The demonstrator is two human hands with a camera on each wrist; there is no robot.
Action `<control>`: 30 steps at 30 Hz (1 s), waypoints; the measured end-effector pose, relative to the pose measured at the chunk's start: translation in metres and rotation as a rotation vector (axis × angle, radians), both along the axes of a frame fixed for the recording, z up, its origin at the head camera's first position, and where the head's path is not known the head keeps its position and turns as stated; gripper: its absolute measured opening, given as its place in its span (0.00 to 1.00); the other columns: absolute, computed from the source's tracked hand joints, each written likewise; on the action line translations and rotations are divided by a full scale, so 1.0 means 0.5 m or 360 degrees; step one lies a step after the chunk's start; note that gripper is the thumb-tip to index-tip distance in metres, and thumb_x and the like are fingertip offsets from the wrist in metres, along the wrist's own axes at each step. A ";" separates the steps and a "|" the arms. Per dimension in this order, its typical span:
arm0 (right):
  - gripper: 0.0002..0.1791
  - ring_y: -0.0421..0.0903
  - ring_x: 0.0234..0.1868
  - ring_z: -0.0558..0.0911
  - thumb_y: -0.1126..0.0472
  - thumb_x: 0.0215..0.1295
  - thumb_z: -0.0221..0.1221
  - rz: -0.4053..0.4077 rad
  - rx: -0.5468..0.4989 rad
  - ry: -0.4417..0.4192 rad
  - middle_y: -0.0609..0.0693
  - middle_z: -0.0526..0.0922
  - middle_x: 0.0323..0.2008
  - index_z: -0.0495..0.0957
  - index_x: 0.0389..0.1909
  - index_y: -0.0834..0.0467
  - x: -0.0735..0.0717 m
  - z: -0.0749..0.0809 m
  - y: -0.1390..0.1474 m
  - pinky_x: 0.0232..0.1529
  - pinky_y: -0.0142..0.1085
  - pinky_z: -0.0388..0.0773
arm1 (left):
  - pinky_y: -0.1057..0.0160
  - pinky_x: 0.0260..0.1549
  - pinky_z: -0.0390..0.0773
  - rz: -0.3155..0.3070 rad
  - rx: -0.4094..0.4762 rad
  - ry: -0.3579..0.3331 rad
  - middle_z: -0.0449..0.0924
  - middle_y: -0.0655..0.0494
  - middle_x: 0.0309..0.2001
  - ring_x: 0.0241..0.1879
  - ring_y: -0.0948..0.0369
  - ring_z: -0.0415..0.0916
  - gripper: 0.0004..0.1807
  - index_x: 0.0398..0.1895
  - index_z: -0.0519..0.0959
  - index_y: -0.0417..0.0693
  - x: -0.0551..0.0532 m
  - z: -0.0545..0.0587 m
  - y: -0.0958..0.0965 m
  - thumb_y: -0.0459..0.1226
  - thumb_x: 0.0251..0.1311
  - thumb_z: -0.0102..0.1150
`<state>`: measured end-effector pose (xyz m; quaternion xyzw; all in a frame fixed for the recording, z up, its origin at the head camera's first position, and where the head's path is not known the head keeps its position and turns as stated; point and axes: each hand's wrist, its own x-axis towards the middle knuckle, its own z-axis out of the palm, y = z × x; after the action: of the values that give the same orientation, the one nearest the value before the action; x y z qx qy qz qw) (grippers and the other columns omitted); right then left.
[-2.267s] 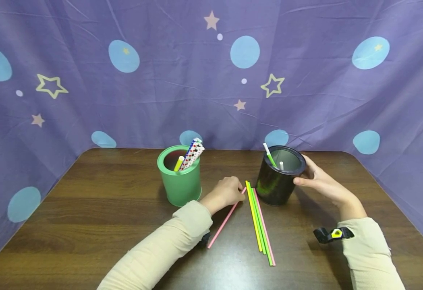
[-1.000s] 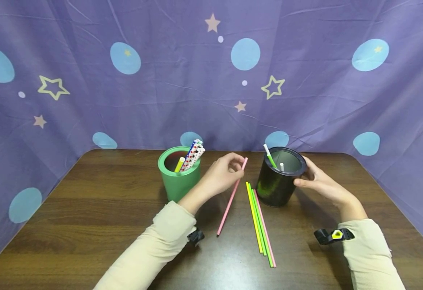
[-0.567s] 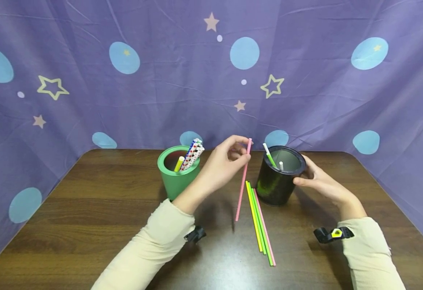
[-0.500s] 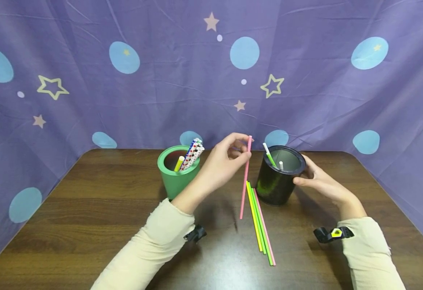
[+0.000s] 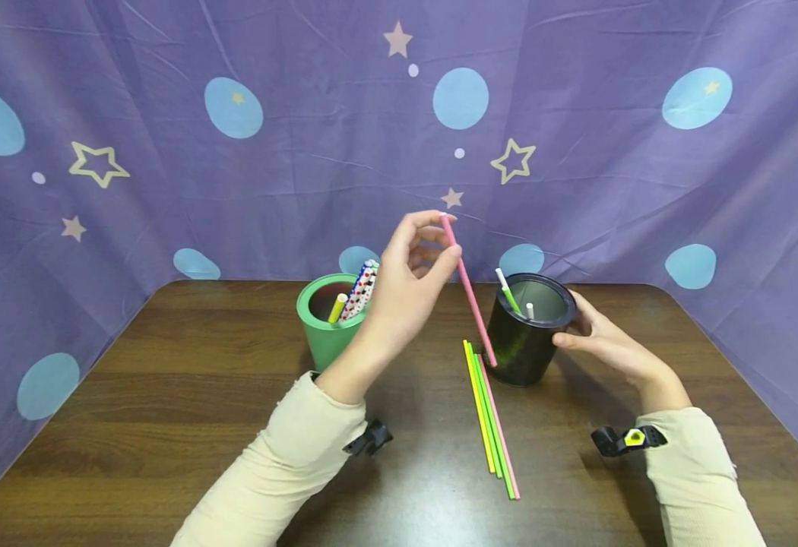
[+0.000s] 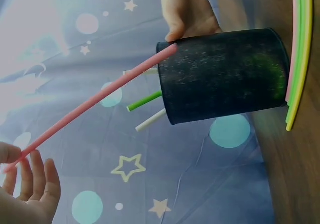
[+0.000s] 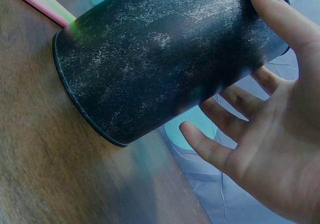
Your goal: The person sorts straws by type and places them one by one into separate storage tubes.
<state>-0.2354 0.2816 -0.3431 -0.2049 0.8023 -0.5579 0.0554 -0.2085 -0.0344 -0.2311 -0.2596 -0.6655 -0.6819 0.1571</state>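
High over the table, my left hand (image 5: 406,285) pinches a pink straw (image 5: 470,292) near its top end between thumb and fingers. The straw slants down to the right, and its lower end overlaps the black can (image 5: 524,353) in the head view. In the left wrist view that end of the pink straw (image 6: 100,96) crosses the can's rim side. My right hand (image 5: 611,346) grips the can near its rim, thumb on the near side; the right wrist view shows the fingers (image 7: 240,104) along the far side. A green-and-white straw (image 5: 508,292) and others stand inside.
Left of the middle stands a green can (image 5: 330,346) with a yellow straw (image 5: 337,308) and several patterned straws, partly behind my left hand. Several yellow, green and pink straws (image 5: 491,418) lie side by side before the black can. A purple curtain (image 5: 344,152) hangs behind the table.
My left hand has lifted the pink straw off the table and raised it; its lower end has swung right, toward the black can. My right hand stays on the can.
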 end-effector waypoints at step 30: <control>0.42 0.35 0.63 0.67 0.69 0.66 0.58 0.0017 -0.0017 0.0001 0.50 0.64 0.66 0.47 0.77 0.61 0.004 0.005 -0.002 0.57 0.26 0.67 | 0.59 0.41 0.80 0.0130 0.0050 0.0033 0.78 0.47 0.48 0.40 0.54 0.80 0.13 0.52 0.71 0.42 -0.009 -0.027 0.037 0.30 0.66 0.59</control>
<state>-0.2333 0.2804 -0.3404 -0.2095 0.7982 -0.5619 0.0570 -0.2129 -0.0161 -0.2446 -0.2368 -0.6632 -0.6824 0.1958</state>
